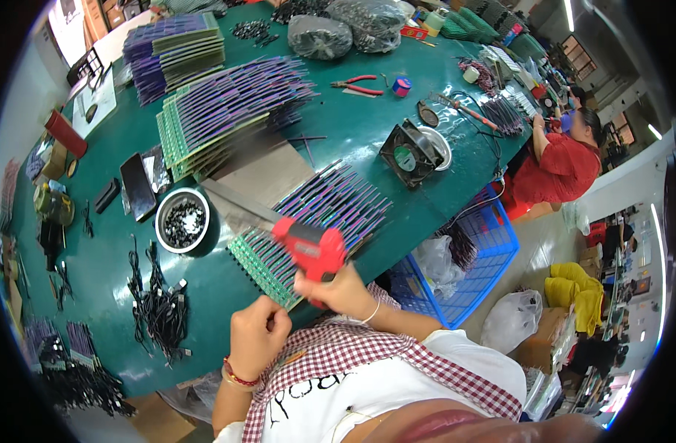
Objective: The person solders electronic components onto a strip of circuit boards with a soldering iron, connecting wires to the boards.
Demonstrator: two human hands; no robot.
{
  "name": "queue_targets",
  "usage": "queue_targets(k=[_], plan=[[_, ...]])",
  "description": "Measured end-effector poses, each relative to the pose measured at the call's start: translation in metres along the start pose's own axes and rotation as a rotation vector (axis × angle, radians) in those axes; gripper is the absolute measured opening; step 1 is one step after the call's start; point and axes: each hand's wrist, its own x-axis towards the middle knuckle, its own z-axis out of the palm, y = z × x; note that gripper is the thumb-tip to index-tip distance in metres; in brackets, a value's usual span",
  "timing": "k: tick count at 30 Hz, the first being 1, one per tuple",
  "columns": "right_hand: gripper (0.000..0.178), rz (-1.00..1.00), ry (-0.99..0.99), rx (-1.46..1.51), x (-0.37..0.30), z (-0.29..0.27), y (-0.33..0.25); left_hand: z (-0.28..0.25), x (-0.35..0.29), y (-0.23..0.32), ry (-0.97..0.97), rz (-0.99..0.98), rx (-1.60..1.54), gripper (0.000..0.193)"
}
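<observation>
My right hand [343, 289] has its grip wrapped round the red driver [312, 249], tip at 10 o'clock over the board row [308, 221]; left hand [258, 331] pinches shut on something tiny, steadying.

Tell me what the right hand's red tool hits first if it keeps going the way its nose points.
Probably the fanned row of circuit boards: the red tool in the right hand points up-left, right over them. Depth is unclear, so contact cannot be told.
</observation>
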Motion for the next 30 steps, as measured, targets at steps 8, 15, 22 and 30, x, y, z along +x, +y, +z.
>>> queue_targets(k=[8, 15, 22, 30], plan=[[0.024, -0.096, -0.052, 0.188, 0.02, -0.002, -0.022, 0.01, 0.035, -0.004, 0.225, -0.158, -0.323, 0.008], [0.017, -0.101, -0.054, 0.072, 0.035, 0.011, -0.014, 0.016, 0.033, -0.016, 0.208, -0.262, -0.47, 0.009], [0.011, -0.13, -0.081, -0.045, 0.028, 0.018, -0.01, 0.014, 0.024, -0.019, 0.175, -0.23, -0.414, 0.011], [0.009, -0.151, -0.071, -0.1, 0.026, 0.019, -0.014, 0.005, 0.027, -0.008, 0.033, -0.46, -0.637, 0.014]])
